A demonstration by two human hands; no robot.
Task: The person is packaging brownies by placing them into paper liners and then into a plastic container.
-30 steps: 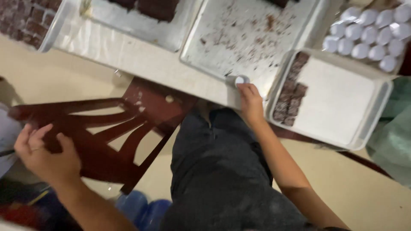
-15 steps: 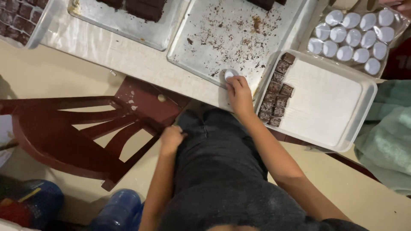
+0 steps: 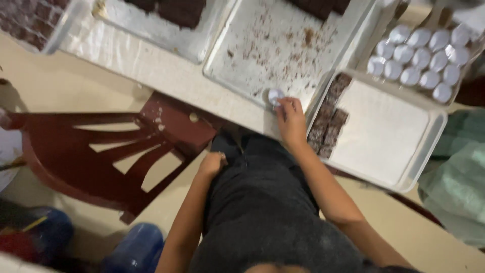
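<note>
The right hand [image 3: 291,121] pinches a small round white paper cup [image 3: 275,96] at the near edge of the crumb-covered metal tray [image 3: 242,55]. The left hand [image 3: 212,164] rests curled on the dark trousers [image 3: 262,202], holding nothing. The step in hand seems to be taking 1 cup; next, it needs a clean lift.

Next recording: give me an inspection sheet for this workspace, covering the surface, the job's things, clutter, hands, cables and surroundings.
Surface: pale worktop carrying several metal trays.
Job's things: small round white cap-like piece on the rim of the crumb-strewn metal tray; paper-lined tray with a column of dark brown squares along its left edge.
Clutter: brown crumbs over the middle tray; tray of round white lids at upper right.
Hands: right hand fingertips on the white piece; left hand rests on the dark-clothed lap, holding nothing visible.
Cables: nothing seen.
Surroundings: dark red plastic chair lying on the floor; blue container at bottom; green cloth on the right.
</note>
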